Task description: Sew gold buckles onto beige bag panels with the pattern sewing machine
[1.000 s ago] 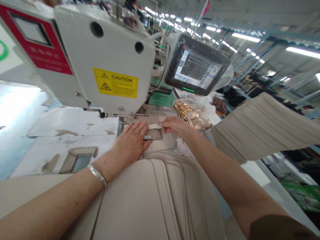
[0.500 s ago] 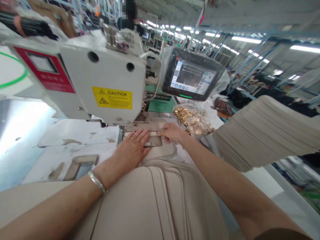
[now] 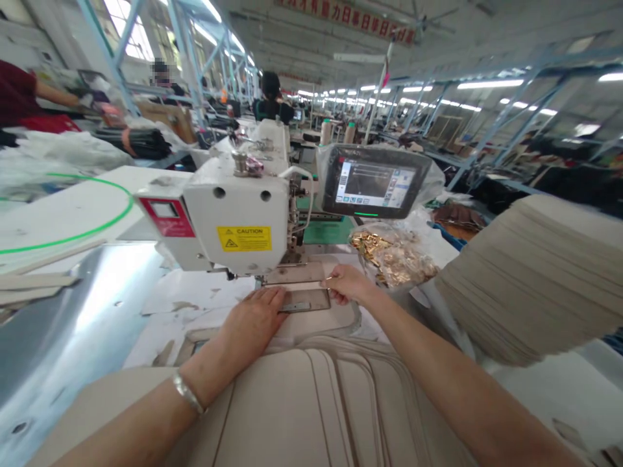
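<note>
Since the earlier frame, the head camera I watch through has tipped up and back. The sewing machine head (image 3: 233, 227) now looks smaller, and more of the long factory hall shows. The two hands have hardly moved.

In this one head view, the left hand (image 3: 253, 318) lies flat with its fingers (image 3: 265, 297) spread and loose, not clenched, pressing down near the metal plate (image 3: 305, 300) under the needle area. The right hand (image 3: 348, 285) is just beside the plate. Its fingertips (image 3: 329, 280) are at the end of a pale strip (image 3: 294, 285), which lies across the plate. I cannot tell if they pinch the strip or only touch it.

A tall stack of beige cut pieces (image 3: 302, 408) lies under my forearms, and another stack (image 3: 535, 279) sits to the right. A clear bag of gold metal parts (image 3: 392, 256) lies near the right hand, below a touch screen (image 3: 374, 181).

I judge the step in hand to be lining up the strip on the plate. The next move calls for keeping it flat and straight.
</note>
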Tool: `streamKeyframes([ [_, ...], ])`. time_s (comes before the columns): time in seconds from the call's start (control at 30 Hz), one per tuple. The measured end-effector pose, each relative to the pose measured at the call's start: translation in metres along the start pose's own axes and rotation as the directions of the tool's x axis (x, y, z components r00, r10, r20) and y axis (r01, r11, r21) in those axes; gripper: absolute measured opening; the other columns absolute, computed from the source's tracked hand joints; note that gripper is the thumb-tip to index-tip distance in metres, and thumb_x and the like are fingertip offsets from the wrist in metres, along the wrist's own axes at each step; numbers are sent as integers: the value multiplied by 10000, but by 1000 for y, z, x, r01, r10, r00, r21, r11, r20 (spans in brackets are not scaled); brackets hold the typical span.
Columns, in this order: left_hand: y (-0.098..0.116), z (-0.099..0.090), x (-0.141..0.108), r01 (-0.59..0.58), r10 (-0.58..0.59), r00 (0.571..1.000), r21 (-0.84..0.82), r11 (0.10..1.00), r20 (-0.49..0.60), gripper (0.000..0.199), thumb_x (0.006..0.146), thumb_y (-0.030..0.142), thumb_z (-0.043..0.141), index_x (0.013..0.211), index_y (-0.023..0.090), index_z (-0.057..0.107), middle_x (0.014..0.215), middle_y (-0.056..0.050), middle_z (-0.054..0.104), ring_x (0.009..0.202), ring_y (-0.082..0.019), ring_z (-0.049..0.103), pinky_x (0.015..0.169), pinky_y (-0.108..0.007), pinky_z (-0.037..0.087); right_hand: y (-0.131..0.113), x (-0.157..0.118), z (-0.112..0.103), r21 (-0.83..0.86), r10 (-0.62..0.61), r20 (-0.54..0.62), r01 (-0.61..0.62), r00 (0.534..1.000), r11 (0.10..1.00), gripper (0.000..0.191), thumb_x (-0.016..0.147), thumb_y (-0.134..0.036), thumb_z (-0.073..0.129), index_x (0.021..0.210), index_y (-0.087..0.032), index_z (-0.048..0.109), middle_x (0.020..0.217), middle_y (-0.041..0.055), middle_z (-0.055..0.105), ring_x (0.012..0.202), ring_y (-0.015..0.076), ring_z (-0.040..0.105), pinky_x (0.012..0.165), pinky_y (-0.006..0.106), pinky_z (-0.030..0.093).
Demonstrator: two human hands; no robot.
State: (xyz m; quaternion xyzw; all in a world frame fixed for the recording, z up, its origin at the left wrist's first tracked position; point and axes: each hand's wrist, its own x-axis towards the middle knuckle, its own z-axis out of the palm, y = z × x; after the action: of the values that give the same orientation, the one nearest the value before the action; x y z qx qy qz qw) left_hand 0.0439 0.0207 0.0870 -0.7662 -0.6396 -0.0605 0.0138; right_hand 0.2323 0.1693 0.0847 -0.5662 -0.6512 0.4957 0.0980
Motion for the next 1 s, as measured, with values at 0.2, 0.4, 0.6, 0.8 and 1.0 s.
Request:
streamKeyframes([
  [0.2, -1, -2, -3, 53, -53, 999, 87, 995, -1, 313, 921, 217, 529, 1214, 120, 584, 1239, -145, 652, 1122, -267, 623, 991, -409, 500, -5, -8, -2, 55, 5, 32, -6, 999, 998, 226, 887, -56, 527, 682, -149, 506, 451, -42, 562, 344, 83, 531, 371, 159, 429],
  [0.4, -2, 5, -1, 1, 5, 1000, 164, 987, -31, 321, 923, 195, 524, 1221, 106, 601, 1240, -160, 648, 1098, -279, 635, 962, -410, 515, -13, -9, -6, 14, 76, 71, -78, 995, 997, 212, 845, -20, 520, 667, -135, 536, 432, -31, 558, 349, 85, 521, 404, 168, 447],
  [0.6, -4, 7, -2, -2, 3, 1000, 147, 989, -6, 350, 928, 186, 512, 1261, 99, 579, 1281, -166, 632, 1137, -280, 625, 980, -406, 509, -13, -6, -8, -77, 84, 69, -78, 994, 994, 272, 856, -76, 539, 591, -135, 546, 428, -19, 565, 332, 74, 496, 382, 157, 414],
  [0.8, -13, -6, -5, 57, -60, 995, 45, 997, 84, 306, 940, 231, 495, 1212, 130, 589, 1268, -151, 643, 1150, -277, 623, 968, -409, 510, -14, 0, 0, -65, 65, 53, -62, 996, 996, 263, 815, -85, 568, 559, -140, 548, 443, -17, 583, 315, 73, 478, 341, 163, 383],
  [1.0, -31, -26, -12, 135, -133, 978, 1, 991, 160, 277, 936, 347, 480, 1115, 187, 617, 1122, -115, 705, 995, -270, 683, 845, -383, 531, -25, 6, 21, -93, 42, 85, -34, 995, 995, 263, 796, -101, 580, 535, -133, 562, 440, -3, 592, 318, 77, 498, 317, 154, 360],
])
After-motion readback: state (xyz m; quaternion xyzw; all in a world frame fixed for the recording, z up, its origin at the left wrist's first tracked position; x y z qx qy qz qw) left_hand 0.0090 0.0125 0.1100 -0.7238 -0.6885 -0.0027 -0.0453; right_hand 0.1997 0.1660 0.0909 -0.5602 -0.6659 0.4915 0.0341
